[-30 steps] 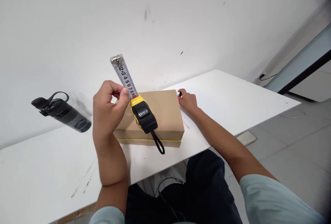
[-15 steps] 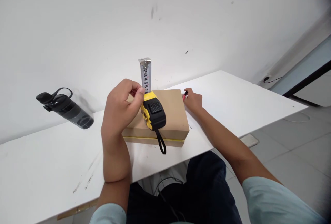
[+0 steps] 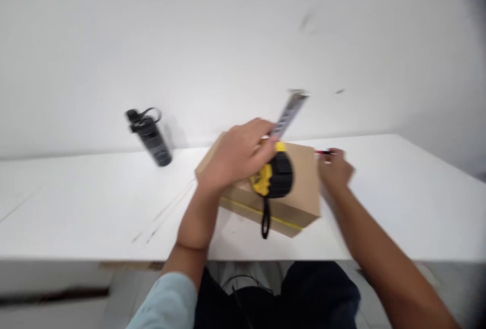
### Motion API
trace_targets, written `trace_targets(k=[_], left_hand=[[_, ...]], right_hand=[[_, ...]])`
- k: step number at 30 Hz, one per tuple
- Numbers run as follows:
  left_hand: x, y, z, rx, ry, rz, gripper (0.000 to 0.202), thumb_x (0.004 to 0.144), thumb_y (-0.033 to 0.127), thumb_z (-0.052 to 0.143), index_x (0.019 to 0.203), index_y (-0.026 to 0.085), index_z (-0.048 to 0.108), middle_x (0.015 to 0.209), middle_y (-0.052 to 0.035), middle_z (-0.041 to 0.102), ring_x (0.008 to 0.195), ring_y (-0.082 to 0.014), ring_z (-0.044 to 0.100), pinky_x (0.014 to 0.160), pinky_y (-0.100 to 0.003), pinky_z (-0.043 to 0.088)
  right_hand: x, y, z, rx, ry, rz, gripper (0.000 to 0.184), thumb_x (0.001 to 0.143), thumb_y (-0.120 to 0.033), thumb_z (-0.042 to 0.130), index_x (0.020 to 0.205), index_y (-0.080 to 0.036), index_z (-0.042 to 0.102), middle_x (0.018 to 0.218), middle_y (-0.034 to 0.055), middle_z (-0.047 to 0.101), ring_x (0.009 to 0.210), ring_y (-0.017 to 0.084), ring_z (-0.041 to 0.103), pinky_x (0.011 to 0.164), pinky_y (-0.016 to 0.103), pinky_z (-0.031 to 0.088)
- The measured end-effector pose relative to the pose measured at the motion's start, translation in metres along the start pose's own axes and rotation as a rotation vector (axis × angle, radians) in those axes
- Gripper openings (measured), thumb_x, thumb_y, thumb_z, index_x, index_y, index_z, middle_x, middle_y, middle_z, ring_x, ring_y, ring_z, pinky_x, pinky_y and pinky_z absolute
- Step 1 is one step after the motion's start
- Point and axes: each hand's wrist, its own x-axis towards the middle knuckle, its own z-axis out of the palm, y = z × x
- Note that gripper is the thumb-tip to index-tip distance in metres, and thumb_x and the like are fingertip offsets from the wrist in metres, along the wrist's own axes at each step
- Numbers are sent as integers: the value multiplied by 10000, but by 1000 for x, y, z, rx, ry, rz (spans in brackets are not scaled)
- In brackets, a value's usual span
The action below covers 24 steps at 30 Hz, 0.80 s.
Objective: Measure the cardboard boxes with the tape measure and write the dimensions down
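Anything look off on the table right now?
The cardboard box under the tape measure lies askew to the front edge of the table. Dark scuff lines mark the table left of it. The black bottle seems to lean left, possibly lens distortion.

head cam | faces forward and down at table (image 3: 76,207) | near, left hand (image 3: 235,154) mid-frame | single view

White table (image 3: 76,207) spans my view, its far edge against the wall. Directly on it I see a cardboard box (image 3: 304,187) near the front edge, with a yellow strip along its base, and a black water bottle (image 3: 152,139) well left, near the wall. Dark scuff marks (image 3: 167,217) streak the top between them.
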Motion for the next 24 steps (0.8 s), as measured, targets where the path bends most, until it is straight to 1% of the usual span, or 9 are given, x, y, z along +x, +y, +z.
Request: trace_targets(k=[3, 5, 6, 8, 9, 11, 13, 18, 24], left_hand=[[-4, -3, -13, 8, 68, -113, 123, 1027, 261, 620, 905, 242, 624, 847, -11, 711, 781, -188, 676, 711, -319, 511], [-7, -8, -22, -73, 58, -77, 207, 1023, 351, 660, 852, 239, 624, 826, -6, 715, 765, -183, 671, 708, -313, 523], [-9, -9, -25, -103, 89, -70, 243, 1022, 380, 671, 831, 239, 622, 819, -4, 718, 761, -181, 671, 711, -312, 528], [-12, -10, -29, -91, 91, -94, 190, 1007, 352, 703, 865, 236, 654, 852, -4, 739, 782, -177, 684, 730, -311, 534], [-13, -9, -30, -69, 122, -117, 184, 997, 341, 718, 860, 236, 656, 837, 0, 735, 768, -173, 680, 716, -310, 528], [-14, -7, -29, -64, 126, -98, 209, 991, 361, 730, 843, 237, 650, 820, 2, 731, 755, -173, 679, 707, -314, 536], [-14, -5, -26, -70, 112, -61, 247, 1016, 388, 701, 827, 240, 642, 806, -2, 723, 744, -175, 673, 712, -327, 550], [-12, -3, -22, -36, 158, -20, 298, 1045, 427, 688, 807, 251, 659, 827, -19, 742, 759, -185, 685, 729, -361, 569], [-14, -3, -16, -92, 165, -73, 308, 1047, 493, 698, 828, 277, 713, 869, -16, 765, 855, -201, 766, 774, -387, 633]], right_hand=[[0, 4, 2, -12, -6, 93, 362, 923, -316, 537, 1255, -225, 648, 948, 84, 785, 893, 268, 720, 903, 391, 513], [1, 9, 5, -27, 19, 170, 408, 940, -312, 487, 1306, -200, 630, 1014, 119, 799, 948, 288, 728, 953, 434, 516], [2, 11, 7, -30, 25, 194, 426, 941, -311, 476, 1324, -192, 621, 1052, 135, 803, 983, 298, 732, 989, 459, 510], [4, 14, 9, -12, -2, 197, 450, 929, -336, 508, 1341, -195, 618, 1092, 131, 811, 1060, 304, 736, 1061, 483, 492], [5, 15, 10, 6, -30, 183, 453, 920, -352, 530, 1340, -208, 622, 1101, 115, 816, 1086, 297, 736, 1092, 481, 481], [5, 16, 10, 29, -66, 186, 462, 922, -364, 528, 1347, -208, 623, 1114, 112, 821, 1105, 303, 734, 1132, 507, 461], [5, 17, 9, 33, -90, 215, 475, 919, -364, 525, 1349, -190, 628, 1097, 131, 819, 1074, 317, 735, 1116, 528, 469], [6, 22, 7, 36, -151, 243, 488, 900, -428, 583, 1330, -215, 675, 1057, 123, 808, 1003, 315, 724, 945, 464, 529], [1, 17, 5, 89, -67, 201, 480, 928, -485, 553, 1316, -237, 687, 1010, 101, 780, 939, 291, 704, 920, 456, 534]])
